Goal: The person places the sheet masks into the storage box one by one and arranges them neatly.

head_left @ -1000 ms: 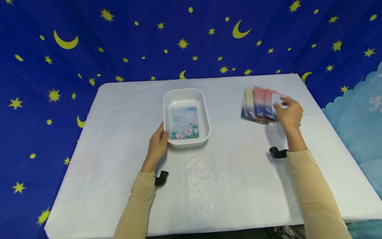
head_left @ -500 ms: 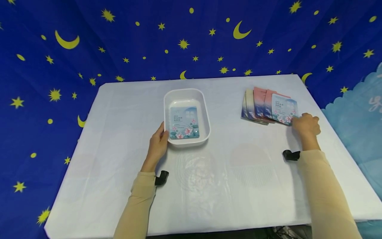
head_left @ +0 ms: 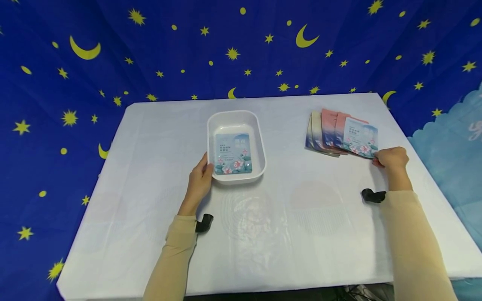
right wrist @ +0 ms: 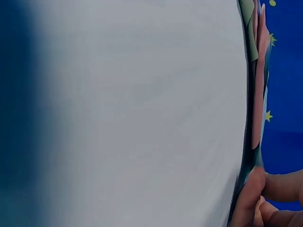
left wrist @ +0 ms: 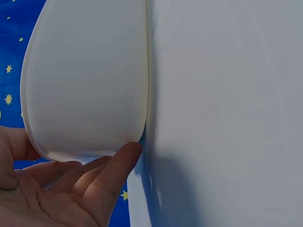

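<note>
My left hand (head_left: 198, 179) holds the white plastic tray (head_left: 238, 180) by its near left corner. In the left wrist view, the thumb and fingers lie on either side of the tray's rim. A pale blue sheet mask packet (head_left: 233, 153) with pink lotus flowers lies flat inside the tray. On the right, another blue sheet mask packet (head_left: 360, 137) tops a fanned row of packets. My right hand (head_left: 393, 159) pinches its near right corner; the right wrist view shows finger and thumb meeting at the packet corner (right wrist: 258, 158).
Pink packets (head_left: 329, 125) and cream packets (head_left: 315, 127) overlap to the left of the top blue one. A white cloth covers the table (head_left: 286, 234). Behind it hangs a blue curtain (head_left: 180, 50) with yellow stars and moons.
My right hand has moved from the top of the blue packet down and right to its near right corner, which it now pinches. The left hand and tray stay put.
</note>
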`<action>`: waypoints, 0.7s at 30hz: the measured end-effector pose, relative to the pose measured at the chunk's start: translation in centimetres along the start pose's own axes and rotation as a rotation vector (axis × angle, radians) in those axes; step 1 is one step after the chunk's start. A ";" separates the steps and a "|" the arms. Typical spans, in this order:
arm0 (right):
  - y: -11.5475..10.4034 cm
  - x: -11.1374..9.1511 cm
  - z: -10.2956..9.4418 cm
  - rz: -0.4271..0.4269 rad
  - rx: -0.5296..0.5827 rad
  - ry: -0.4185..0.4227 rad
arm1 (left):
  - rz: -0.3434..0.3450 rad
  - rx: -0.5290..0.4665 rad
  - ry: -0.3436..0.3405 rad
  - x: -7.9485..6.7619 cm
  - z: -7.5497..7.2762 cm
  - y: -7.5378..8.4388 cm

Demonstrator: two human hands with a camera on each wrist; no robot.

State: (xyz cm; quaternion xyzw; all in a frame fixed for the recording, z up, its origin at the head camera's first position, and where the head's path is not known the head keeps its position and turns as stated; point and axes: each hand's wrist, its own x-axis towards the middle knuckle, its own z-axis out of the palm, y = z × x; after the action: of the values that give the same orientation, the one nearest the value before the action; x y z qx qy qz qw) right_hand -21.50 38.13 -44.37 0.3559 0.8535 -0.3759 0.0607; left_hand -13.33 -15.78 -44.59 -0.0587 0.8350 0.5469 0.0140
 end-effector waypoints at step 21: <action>-2.7 -4.6 0.1 0.109 0.908 -0.029 | -0.009 0.004 0.001 -0.1 -0.1 0.2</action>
State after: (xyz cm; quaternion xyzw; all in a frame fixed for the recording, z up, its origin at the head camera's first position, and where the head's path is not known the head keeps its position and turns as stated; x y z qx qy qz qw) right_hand -19.90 34.23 -41.07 0.3855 0.5813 -0.7132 -0.0697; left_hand -13.26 -15.80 -44.35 -0.0625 0.8358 0.5453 0.0161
